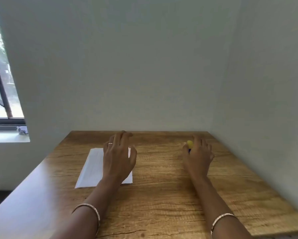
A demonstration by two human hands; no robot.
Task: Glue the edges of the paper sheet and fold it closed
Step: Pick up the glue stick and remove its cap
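Wooden tabletop against a pale wall, and the gluing isn't yet begun. The left hand is spreading open, fingers relaxed, over the right part of the paper sheet, which is lying flat left of centre, long axis running near to far. The right hand is curving around the upright yellow-capped glue stick; gripped or not, I cannot tell. Best approach: pinning the sheet flat while running glue thinly along its edges.

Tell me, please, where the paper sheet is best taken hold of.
I'd pinch the paper at its bare left edge, coming from the left: it lies flat on the table, and the left hand is over its right side.
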